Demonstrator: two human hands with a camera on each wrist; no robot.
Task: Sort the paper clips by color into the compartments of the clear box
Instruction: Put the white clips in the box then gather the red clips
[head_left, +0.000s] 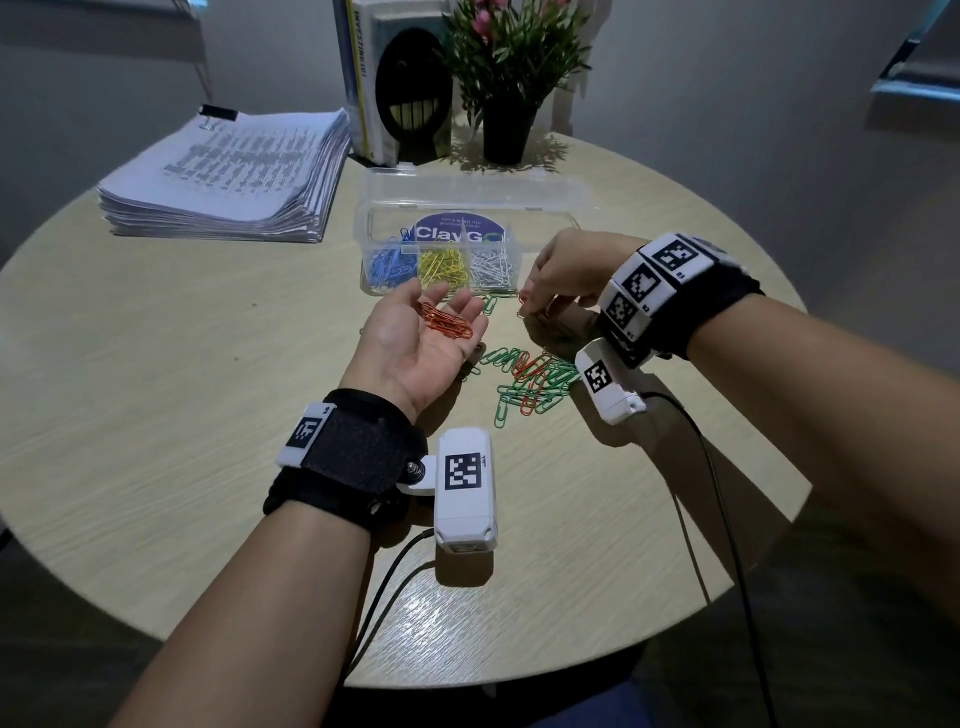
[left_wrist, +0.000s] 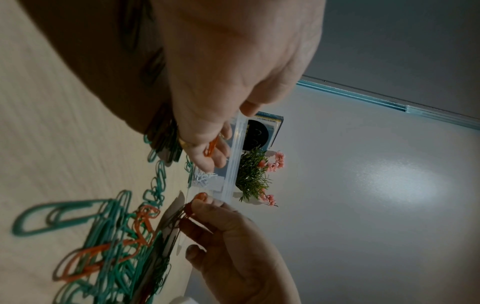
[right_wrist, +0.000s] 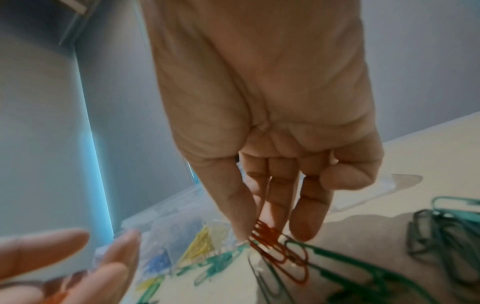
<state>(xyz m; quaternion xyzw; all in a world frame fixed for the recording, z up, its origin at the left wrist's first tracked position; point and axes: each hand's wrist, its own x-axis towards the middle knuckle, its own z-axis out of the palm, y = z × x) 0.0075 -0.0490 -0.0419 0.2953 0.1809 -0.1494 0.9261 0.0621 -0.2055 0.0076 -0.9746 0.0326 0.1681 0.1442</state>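
Observation:
The clear box (head_left: 363, 228) stands open at the table's middle back, with blue (head_left: 387, 265), yellow (head_left: 444, 267) and white clips (head_left: 493, 270) in its front compartments. My left hand (head_left: 426, 332) lies palm up in front of it, fingers relaxed, carrying several orange clips (head_left: 447, 325). To its right my right hand (head_left: 556, 291) points down and pinches orange clips (right_wrist: 272, 242) between thumb and fingers. A loose pile of green and orange clips (head_left: 530, 379) lies on the table below both hands.
A thick stack of printed papers (head_left: 228, 176) sits at the back left. Books (head_left: 374, 78) with a black bookend and a potted plant (head_left: 511, 78) stand behind the box. Cables (head_left: 717, 493) trail from the wrist cameras toward the table's near edge.

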